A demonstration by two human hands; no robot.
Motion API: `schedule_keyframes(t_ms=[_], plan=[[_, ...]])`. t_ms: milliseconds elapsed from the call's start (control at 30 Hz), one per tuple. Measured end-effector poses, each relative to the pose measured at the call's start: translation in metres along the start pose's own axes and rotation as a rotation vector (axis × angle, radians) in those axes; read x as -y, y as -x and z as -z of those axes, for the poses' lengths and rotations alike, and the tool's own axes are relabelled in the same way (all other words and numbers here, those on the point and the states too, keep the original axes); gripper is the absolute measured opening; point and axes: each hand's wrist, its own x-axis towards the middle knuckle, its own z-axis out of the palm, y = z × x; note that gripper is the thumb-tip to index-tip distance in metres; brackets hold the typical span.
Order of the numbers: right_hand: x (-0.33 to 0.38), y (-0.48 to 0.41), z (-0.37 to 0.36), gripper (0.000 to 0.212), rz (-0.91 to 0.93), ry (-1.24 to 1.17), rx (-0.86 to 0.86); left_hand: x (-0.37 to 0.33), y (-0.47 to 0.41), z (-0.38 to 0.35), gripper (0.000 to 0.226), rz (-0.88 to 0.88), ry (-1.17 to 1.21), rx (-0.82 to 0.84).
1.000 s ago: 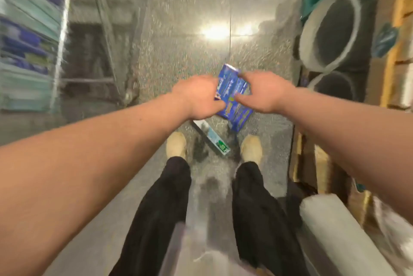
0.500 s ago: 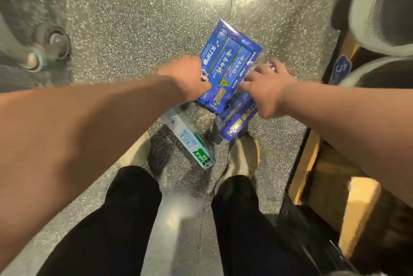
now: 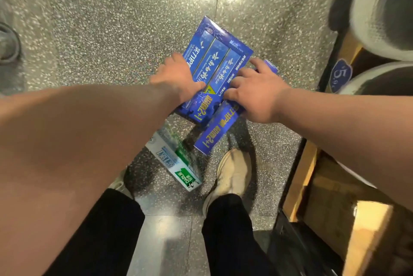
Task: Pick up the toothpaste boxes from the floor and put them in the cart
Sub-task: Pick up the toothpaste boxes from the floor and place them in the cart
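Left hand (image 3: 176, 79) grips the near left edge of the upper blue pack (image 3: 214, 63), thumb pressed on its face. Right hand (image 3: 257, 92), fingers curled, clasps the lower blue box (image 3: 214, 135) while its fingertips touch the upper pack's right edge. Both glossy cardboard packs, held over the speckled terrazzo floor (image 3: 111, 18), carry yellow "2+1" print and Chinese characters. A white-and-green box (image 3: 176, 159) marked "DARLIE" lies flat on the floor between beige shoes (image 3: 234, 173). A blue tag (image 3: 340, 74) reads "5.9".
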Motion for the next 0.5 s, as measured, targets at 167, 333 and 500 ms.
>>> schedule_keyframes(t_ms=[167, 333, 500], plan=[[0.002, -0.017, 0.012, 0.036, 0.024, 0.013, -0.046, -0.001, -0.007, -0.018, 0.103, 0.063, 0.067, -0.021], [0.001, -0.023, 0.017, 0.037, 0.051, 0.036, -0.057, -0.003, -0.007, -0.014, 0.106, 0.071, 0.197, -0.027], [-0.001, -0.011, 0.01, 0.043, 0.029, 0.035, -0.107, -0.003, 0.012, -0.004, 0.099, 0.005, 0.274, -0.075]])
